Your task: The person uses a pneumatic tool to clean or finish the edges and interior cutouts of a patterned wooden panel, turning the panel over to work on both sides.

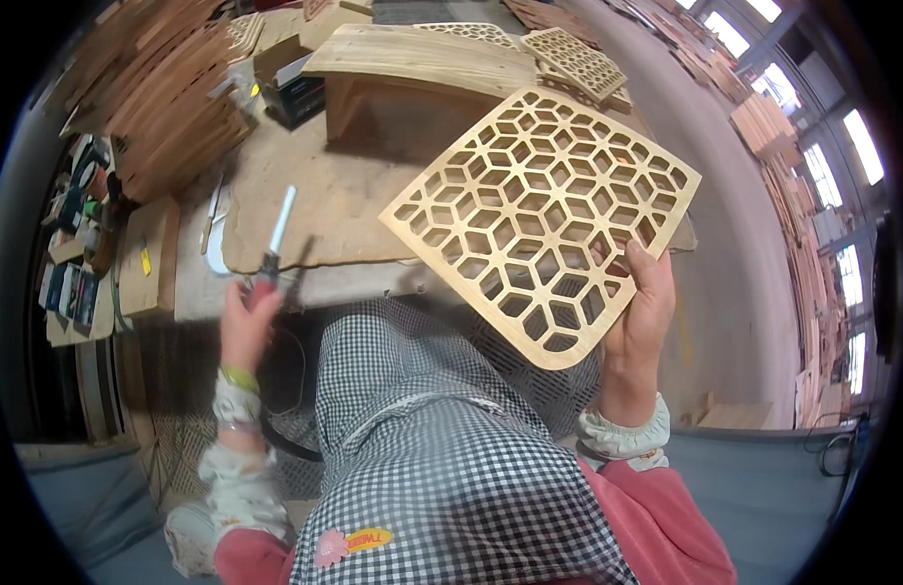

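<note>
Right hand (639,310) is gripping a thin wooden lattice panel (541,219) by its lower right edge, thumb lying across the front face and fingers hidden behind, holding it up and tilted above the lap, in front of the near edge of the workbench (315,210). Judging by how it is sitting in one hand, the panel is probably light and fairly stiff, but the narrow ribs between the openings look likely to snap if twisted or squeezed, so the solid outer border is the safest place to be taking hold, ideally on two opposite sides. It is a pale, yellowish, roughly square sheet with rounded corners, cut through with a repeating pattern of hexagons and star-like shapes, so the checked apron (442,439) and bench are showing through the holes.

Behind it, a low wooden stand (412,68) is sitting on the bench, with similar cut panels (573,60) stacked on top, and more timber pieces are piling up at the upper left.

Left hand (247,317) is wrapping closed around a slim pen-shaped tool (276,239) with a pale tip pointing up and away, held just at the bench's front edge; a dark cord (286,444) is hanging below that hand. Both wrists are wearing light gathered sleeve covers
</note>
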Action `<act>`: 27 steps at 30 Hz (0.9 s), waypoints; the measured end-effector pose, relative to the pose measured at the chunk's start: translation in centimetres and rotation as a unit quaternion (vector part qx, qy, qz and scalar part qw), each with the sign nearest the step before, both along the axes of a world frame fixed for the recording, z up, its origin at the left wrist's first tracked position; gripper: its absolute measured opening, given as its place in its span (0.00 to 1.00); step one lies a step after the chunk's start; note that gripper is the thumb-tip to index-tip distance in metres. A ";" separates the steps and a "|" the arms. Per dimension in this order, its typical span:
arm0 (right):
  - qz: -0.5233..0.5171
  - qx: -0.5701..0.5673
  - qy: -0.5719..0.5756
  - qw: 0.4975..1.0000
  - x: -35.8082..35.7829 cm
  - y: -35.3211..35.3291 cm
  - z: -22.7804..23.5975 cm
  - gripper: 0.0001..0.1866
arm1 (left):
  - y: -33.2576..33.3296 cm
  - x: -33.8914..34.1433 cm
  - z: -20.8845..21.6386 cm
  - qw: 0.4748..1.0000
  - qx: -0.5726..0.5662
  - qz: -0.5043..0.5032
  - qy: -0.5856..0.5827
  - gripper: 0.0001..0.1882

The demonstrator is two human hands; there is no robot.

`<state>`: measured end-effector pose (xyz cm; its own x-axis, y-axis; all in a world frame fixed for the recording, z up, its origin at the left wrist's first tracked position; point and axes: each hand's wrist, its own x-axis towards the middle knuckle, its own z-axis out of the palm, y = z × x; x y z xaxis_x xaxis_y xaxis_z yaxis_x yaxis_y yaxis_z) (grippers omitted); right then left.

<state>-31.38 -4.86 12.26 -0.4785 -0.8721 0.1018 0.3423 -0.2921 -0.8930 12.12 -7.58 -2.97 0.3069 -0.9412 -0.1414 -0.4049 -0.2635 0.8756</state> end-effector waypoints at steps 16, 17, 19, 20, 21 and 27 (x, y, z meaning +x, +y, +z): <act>0.120 0.161 -0.072 0.977 1.7 -0.6 5.1 0.24 | -2.0 -10.9 8.2 0.926 -0.212 -0.307 0.060 0.52; 0.136 0.163 -0.085 0.974 2.3 -1.2 4.9 0.23 | -1.1 -12.5 9.1 0.914 -0.242 -0.315 0.081 0.50; 0.188 0.151 -0.147 0.959 4.0 -2.3 4.1 0.21 | -0.7 -13.7 8.8 0.908 -0.275 -0.291 0.124 0.40; 0.220 0.157 -0.152 0.951 4.8 -2.4 4.1 0.22 | -1.1 -13.9 8.1 0.912 -0.277 -0.262 0.149 0.33; 0.236 0.143 -0.142 0.951 5.0 -2.6 3.9 0.22 | -1.7 -13.4 6.6 0.917 -0.227 -0.230 0.234 0.29; -0.153 -0.120 0.616 0.764 -0.3 -7.4 2.5 0.25 | -7.1 -8.9 4.0 0.895 -0.206 -0.214 0.332 0.17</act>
<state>-31.69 -12.23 14.75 -0.0682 -0.6243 0.7782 -0.8308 -0.3963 -0.3908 3.20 -14.65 1.04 -0.1169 -0.9670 0.2262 0.2542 0.1910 0.9481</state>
